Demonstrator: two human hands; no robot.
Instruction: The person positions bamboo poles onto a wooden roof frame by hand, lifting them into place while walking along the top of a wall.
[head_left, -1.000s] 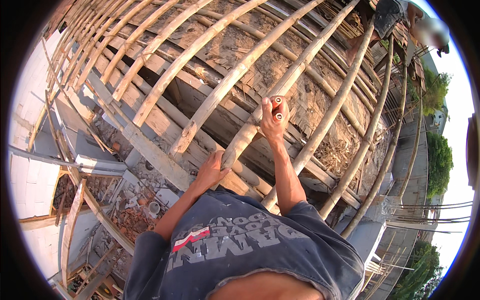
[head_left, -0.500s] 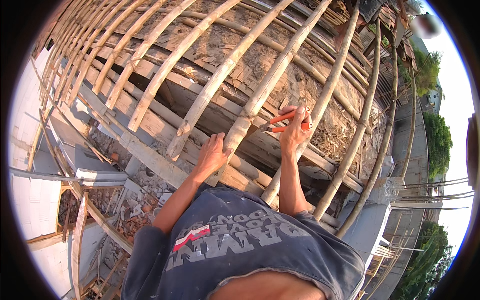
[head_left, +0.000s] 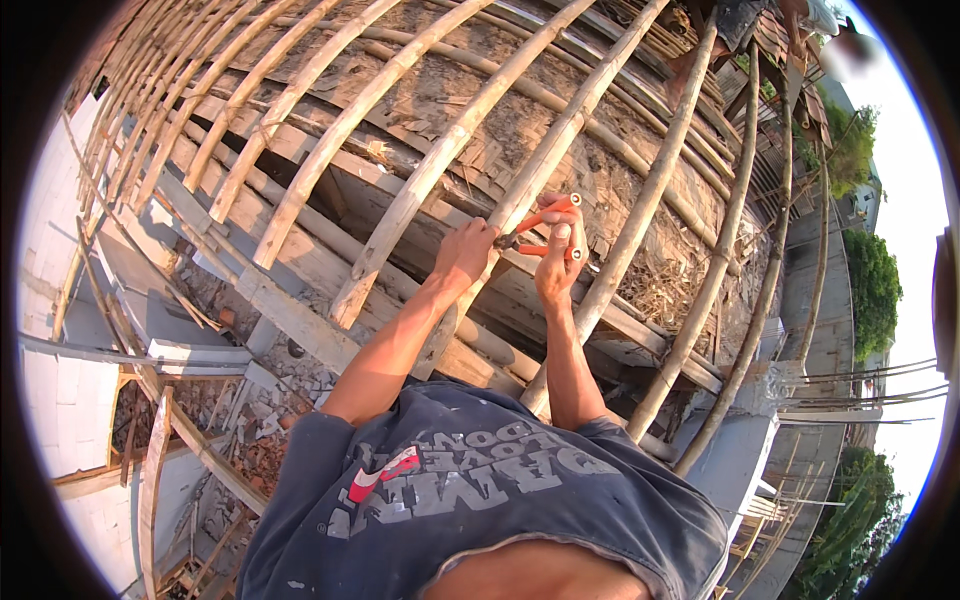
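My right hand (head_left: 556, 262) grips a pair of orange-handled pincers (head_left: 541, 250), their handles spread apart. The dark jaws meet a round wooden pole (head_left: 528, 190) about where it crosses the beam below. On the pole's left side my left hand (head_left: 465, 252) is closed, its fingertips close to the jaws. Whatever its fingers pinch, perhaps at the joint, is hidden.
Parallel poles (head_left: 420, 185) slope across the roof frame over old woven matting (head_left: 610, 180). Below left lie rubble (head_left: 280, 395) and white block walls (head_left: 75, 410). At the top right a person (head_left: 745, 20) is partly visible. A grey wall (head_left: 815, 270) runs along the right.
My left hand has moved up and right along the pole to the joint. My right hand has shifted left, bringing the pincers' jaws to the pole, with the handles spread wider.
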